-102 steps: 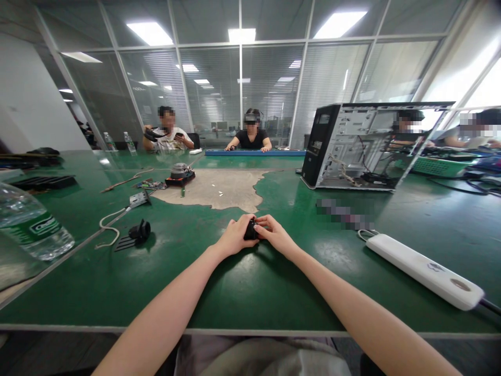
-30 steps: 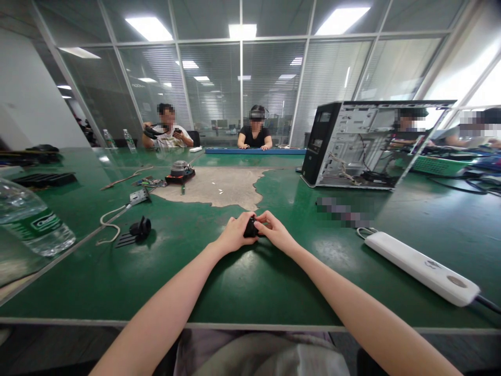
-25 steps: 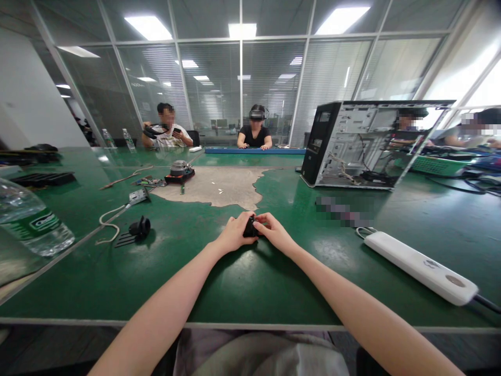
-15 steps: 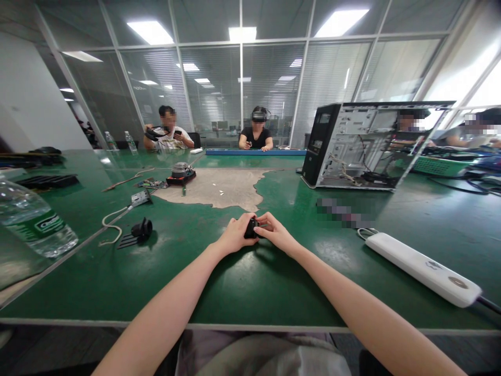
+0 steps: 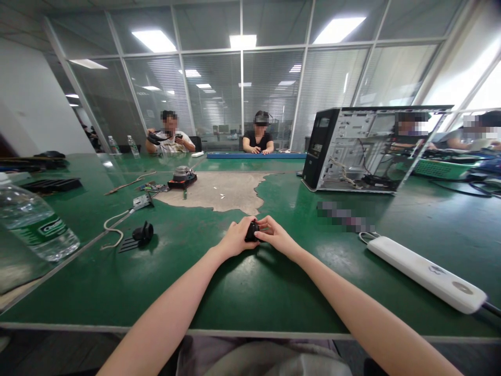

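Observation:
Between my hands, just above the green table, is a small black part; its kind is too small to make out. My left hand wraps its fingers round the left side of the part. From the right, the thumb and fingertips of my right hand pinch it. Left of my hands lies a black plastic piece with a round end and several flat prongs. Beyond my hands spreads a bare beige patch of the tabletop, with tiny white scraps on it.
An open computer case stands at the back right. Nearer lies a white power strip. At left are a water bottle, a small metal part with a white cable and a black-and-red device. Several people sit around the table.
The camera view has tilted up slightly, so everything sits a little lower. My hands keep nearly the same grip on the black part. The person opposite has brought both hands closer together.

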`<state>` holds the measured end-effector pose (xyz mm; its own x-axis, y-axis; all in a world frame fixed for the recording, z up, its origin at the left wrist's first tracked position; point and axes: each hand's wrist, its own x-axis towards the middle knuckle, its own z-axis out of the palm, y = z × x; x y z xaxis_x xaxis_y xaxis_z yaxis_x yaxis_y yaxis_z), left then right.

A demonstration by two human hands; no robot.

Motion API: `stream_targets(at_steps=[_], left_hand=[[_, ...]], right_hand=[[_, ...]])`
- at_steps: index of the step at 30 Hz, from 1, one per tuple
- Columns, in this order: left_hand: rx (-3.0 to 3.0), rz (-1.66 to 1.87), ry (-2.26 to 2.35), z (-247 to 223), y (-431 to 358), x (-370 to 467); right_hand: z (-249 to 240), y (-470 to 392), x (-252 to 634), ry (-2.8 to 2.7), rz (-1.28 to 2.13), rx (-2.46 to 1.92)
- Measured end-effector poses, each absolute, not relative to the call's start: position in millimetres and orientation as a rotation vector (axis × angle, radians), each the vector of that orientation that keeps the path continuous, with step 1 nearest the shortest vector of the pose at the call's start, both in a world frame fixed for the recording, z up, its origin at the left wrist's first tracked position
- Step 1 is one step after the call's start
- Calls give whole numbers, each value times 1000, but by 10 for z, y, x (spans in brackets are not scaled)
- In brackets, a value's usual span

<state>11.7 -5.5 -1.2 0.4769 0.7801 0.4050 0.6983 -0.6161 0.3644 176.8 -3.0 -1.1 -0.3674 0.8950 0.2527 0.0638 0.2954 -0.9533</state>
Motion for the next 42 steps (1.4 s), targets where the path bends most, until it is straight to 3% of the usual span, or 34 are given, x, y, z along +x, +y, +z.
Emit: stream_targets(at_steps=[42], left_hand=[[2598,835,1289,-20,-60,125]], right_hand=[[-21,-50,1749,-1664,1100,-872]])
